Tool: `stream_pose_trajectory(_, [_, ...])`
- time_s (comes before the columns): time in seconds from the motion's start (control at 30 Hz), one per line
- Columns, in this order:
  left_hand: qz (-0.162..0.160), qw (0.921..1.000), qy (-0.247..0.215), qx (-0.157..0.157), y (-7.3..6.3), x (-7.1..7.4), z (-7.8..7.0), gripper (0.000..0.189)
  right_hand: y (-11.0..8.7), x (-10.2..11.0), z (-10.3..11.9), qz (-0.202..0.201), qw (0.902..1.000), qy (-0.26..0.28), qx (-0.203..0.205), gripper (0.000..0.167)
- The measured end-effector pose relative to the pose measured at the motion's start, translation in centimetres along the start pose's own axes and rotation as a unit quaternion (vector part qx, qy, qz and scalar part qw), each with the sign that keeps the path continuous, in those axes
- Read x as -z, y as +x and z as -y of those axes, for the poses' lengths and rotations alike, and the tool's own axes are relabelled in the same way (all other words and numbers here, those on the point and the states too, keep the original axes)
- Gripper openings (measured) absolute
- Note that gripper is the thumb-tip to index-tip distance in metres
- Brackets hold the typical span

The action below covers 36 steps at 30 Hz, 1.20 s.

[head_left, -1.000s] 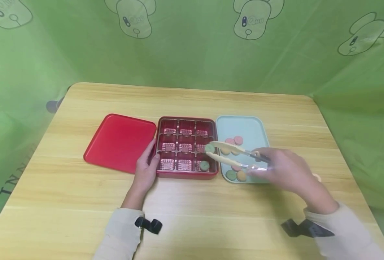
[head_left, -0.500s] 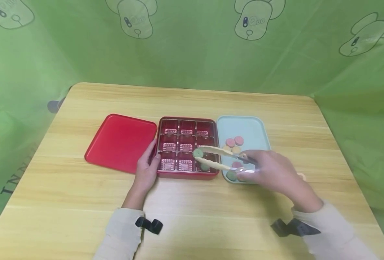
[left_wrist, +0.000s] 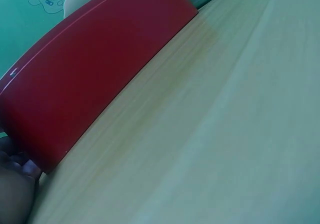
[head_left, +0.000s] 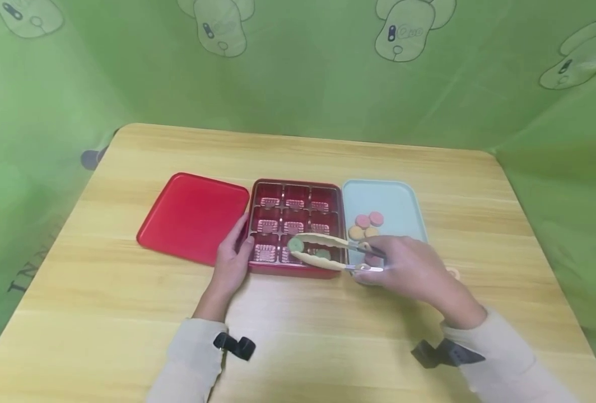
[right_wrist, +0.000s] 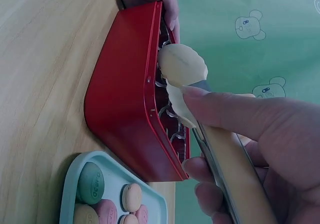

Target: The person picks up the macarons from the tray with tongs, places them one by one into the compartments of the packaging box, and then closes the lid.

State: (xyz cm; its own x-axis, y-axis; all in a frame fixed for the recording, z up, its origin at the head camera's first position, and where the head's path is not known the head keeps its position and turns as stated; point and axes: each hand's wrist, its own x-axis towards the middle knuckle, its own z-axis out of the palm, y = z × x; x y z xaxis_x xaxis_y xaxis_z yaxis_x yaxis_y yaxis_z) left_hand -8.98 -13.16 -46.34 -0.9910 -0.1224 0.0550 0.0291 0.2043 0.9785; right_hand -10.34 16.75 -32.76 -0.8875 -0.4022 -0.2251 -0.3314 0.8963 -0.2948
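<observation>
My left hand [head_left: 231, 263] grips the left side of a red box [head_left: 294, 271], its thumb at the near left corner. Clear dividers [head_left: 281, 215] split the box into compartments in three rows. In my right hand [head_left: 413, 267] are cream-tipped kitchen tongs [head_left: 323, 240], pinching a green macaron [head_left: 295, 245] at the front middle compartment. Another green macaron [head_left: 322, 254] sits in the front right compartment, seen between the tongs' arms. From the right wrist, the tongs [right_wrist: 184, 66] reach over the box rim and their tips hide the held macaron.
A red lid [head_left: 194, 218] lies left of the box. On the right stands a light-blue tray [head_left: 378, 193] with pink macarons [head_left: 369, 219] and yellow macarons [head_left: 363, 232]. The right wrist view also shows a green macaron [right_wrist: 91, 183] in the tray. A green curtain [head_left: 298, 84] hangs behind the table.
My right hand has moved left with the tongs, carrying the green macaron from the box's right edge to the front middle compartment. My left hand keeps its grip on the box.
</observation>
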Motion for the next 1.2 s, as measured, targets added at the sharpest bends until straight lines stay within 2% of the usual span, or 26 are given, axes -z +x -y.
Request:
stream_pose_trajectory(0.2, [0.000,1.0000,-0.005,-0.005,0.1,0.0,-0.1,0.054,0.1,0.1,0.2,0.001,1.0000,-0.006,0.007,0.054])
stream_pose_trajectory(0.33, [0.007,0.9999,-0.012,0.001,0.2,0.1,-0.3,0.053,0.1,0.1,0.2,0.001,0.9999,-0.008,0.007,0.056])
stream_pose_trajectory(0.4, [0.010,0.9998,-0.015,0.006,0.1,0.2,-0.8,0.053,0.1,0.1,0.2,0.001,0.9999,-0.010,0.008,0.056])
stream_pose_trajectory(0.57, [0.014,0.9998,-0.008,0.008,-0.4,0.4,-3.1,0.053,0.2,0.0,0.1,-0.001,0.9998,-0.013,0.011,0.056])
stream_pose_trajectory(0.67, [0.016,0.9998,-0.003,0.008,-0.7,0.4,-3.7,0.053,0.1,-0.1,0.1,-0.001,0.9998,-0.015,0.012,0.056])
stream_pose_trajectory(0.93, [0.009,0.9998,-0.015,0.000,0.1,0.0,-0.3,0.054,0.1,-0.2,0.2,-0.001,0.9998,-0.018,0.009,0.054])
stream_pose_trajectory(1.2, [0.004,1.0000,-0.008,-0.005,0.1,0.0,0.0,0.054,0.1,-0.2,0.1,-0.005,0.9999,-0.014,0.006,0.053])
